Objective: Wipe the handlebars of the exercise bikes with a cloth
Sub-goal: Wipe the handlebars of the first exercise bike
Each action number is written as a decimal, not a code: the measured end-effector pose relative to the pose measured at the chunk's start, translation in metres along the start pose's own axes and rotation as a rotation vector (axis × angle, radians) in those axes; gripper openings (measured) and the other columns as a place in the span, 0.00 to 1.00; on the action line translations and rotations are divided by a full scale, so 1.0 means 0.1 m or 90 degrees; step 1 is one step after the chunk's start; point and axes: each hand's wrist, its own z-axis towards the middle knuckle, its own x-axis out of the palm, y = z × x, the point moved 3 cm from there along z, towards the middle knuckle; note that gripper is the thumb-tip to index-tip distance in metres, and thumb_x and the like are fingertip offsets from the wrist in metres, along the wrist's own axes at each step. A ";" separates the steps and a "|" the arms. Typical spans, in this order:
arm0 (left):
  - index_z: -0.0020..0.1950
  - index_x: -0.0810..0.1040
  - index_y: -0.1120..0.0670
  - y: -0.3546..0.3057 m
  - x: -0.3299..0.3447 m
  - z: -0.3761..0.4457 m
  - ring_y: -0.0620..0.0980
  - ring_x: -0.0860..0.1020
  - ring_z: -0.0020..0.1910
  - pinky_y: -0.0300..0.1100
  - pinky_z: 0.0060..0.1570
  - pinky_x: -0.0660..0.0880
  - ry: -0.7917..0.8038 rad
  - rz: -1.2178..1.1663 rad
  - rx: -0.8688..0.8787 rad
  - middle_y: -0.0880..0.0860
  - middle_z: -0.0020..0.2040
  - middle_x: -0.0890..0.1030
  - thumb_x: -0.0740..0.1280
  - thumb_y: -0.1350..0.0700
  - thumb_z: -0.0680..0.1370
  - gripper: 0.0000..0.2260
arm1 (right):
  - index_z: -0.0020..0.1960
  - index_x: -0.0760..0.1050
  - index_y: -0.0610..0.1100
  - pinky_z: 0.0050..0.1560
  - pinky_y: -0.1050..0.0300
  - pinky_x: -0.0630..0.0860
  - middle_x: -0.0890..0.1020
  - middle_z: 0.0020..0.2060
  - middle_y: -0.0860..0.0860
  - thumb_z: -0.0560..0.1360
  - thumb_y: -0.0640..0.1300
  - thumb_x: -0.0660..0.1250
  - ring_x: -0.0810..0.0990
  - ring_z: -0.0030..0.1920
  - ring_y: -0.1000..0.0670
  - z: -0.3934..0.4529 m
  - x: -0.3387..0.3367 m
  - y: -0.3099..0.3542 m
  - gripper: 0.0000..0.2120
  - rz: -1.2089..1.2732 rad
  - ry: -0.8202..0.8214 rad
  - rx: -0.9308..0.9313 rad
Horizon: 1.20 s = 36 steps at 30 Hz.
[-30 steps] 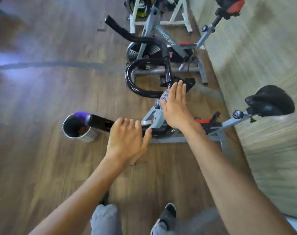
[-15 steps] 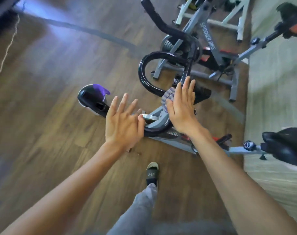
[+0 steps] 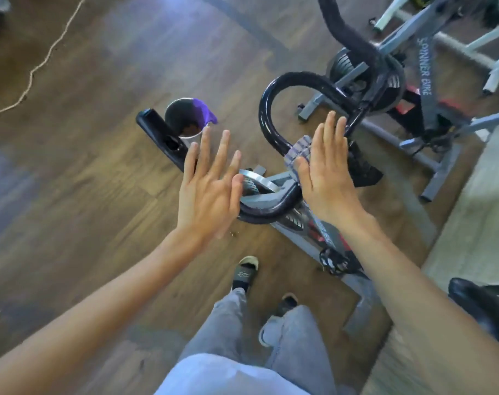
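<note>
Sliding along the looped handlebar (image 3: 267, 129), our flat right hand (image 3: 325, 178) presses the checked cloth (image 3: 298, 153) further up the bar while our left hand (image 3: 208, 189) hovers beside it, fingers spread, holding nothing.

Only one view is given: head-mounted, wide-angle, aimed steeply down, close over the handlebars (image 3: 274, 132) at frame centre.

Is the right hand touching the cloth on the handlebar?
Touching. The head view shows the right hand laid flat, fingers straight, on the checked cloth, which is draped over the black handlebar.
</note>
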 end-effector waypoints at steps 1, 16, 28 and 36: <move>0.75 0.72 0.56 -0.02 0.00 -0.01 0.62 0.48 0.82 0.54 0.80 0.41 -0.005 -0.013 -0.023 0.57 0.82 0.58 0.51 0.51 0.85 0.22 | 0.80 0.40 0.30 0.81 0.47 0.36 0.38 0.81 0.37 0.86 0.54 0.43 0.34 0.81 0.40 0.02 0.00 -0.02 0.34 -0.007 -0.002 -0.016; 0.77 0.64 0.65 -0.53 0.12 -0.14 0.53 0.39 0.82 0.50 0.80 0.39 -0.104 -0.244 -0.402 0.57 0.84 0.46 0.51 0.56 0.84 0.23 | 0.80 0.46 0.29 0.82 0.41 0.46 0.45 0.81 0.33 0.86 0.50 0.43 0.41 0.82 0.37 0.16 0.02 0.02 0.31 -0.108 0.046 -0.232; 0.78 0.63 0.64 -0.77 0.14 -0.09 0.56 0.38 0.82 0.52 0.80 0.42 -0.097 -0.129 -0.520 0.56 0.84 0.45 0.48 0.53 0.84 0.25 | 0.79 0.54 0.29 0.80 0.41 0.43 0.49 0.81 0.36 0.84 0.42 0.55 0.39 0.81 0.36 1.10 0.21 0.53 0.28 -0.127 0.145 -0.403; 0.78 0.63 0.65 -0.77 0.12 -0.08 0.58 0.41 0.82 0.56 0.81 0.44 -0.061 -0.070 -0.477 0.61 0.83 0.49 0.48 0.53 0.85 0.25 | 0.66 0.74 0.42 0.80 0.43 0.46 0.75 0.70 0.43 0.82 0.39 0.57 0.58 0.81 0.44 1.68 0.04 0.63 0.15 -0.132 0.190 -0.377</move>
